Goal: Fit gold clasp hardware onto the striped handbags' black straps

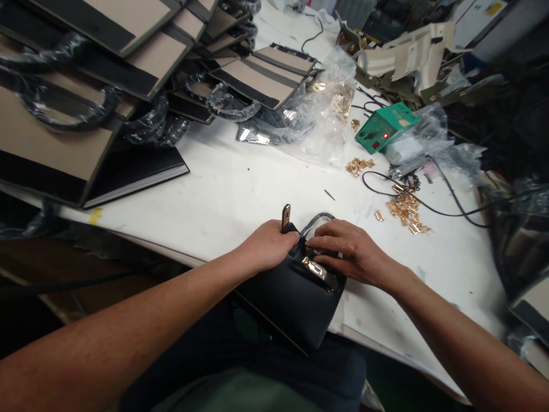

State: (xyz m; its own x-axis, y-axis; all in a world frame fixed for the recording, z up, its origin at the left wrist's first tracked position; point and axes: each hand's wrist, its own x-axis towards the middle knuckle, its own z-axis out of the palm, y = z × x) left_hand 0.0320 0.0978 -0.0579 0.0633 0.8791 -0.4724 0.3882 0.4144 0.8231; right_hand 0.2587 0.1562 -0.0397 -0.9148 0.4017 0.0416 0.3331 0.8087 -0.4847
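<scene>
A black handbag (295, 303) leans at the table's near edge, tilted towards my lap. My left hand (277, 246) is closed on a black strap at the bag's top, thumb pressed down. A gold metal plate (286, 214) on the strap's end sticks up above that hand. With bent fingers, my right hand (349, 252) grips the top of the bag, close to a gold clasp (316, 269). The wrapped handle (317, 220) arches behind the fingers. What lies under the right fingertips is partly hidden.
Stacked bag panels (150, 63) with plastic-wrapped handles fill the left. A green box (386, 129) with a lit red light stands at the back right. Gold metal fittings (405, 209) lie beside a black cable (446, 212). A clear plastic bag (326, 126) sits behind.
</scene>
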